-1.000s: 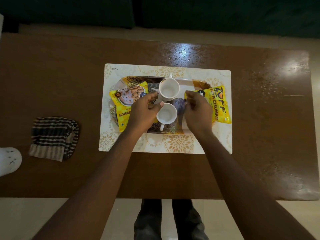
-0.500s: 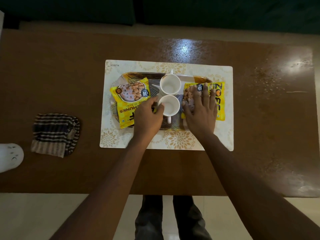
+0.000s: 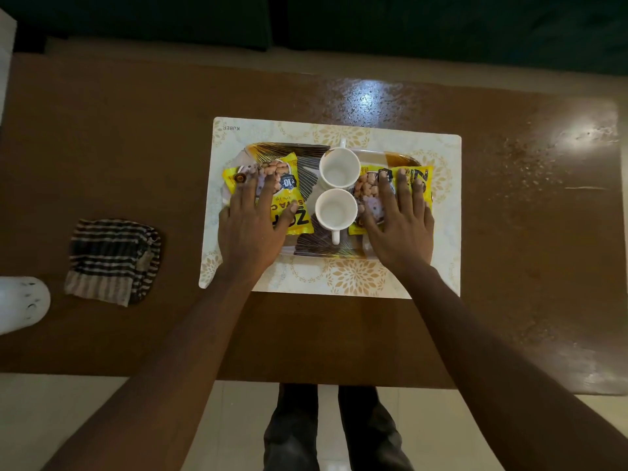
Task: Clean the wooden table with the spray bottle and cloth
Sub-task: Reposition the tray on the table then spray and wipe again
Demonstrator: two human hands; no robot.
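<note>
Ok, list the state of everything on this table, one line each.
Cloth, folded, untouched.
Spray bottle, at left edge, untouched.
Far mug, upright, empty.
Near mug, upright, empty.
Left packet, flat under left hand.
Right packet, flat under right hand.
Tray, on placemat.
Table, speckled at its right end.

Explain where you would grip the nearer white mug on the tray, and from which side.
Grip the nearer white ceramic mug by its handle, coming from the person's side: the handle points that way, while the farther white mug and the yellow snack packets flank its other sides.
</note>
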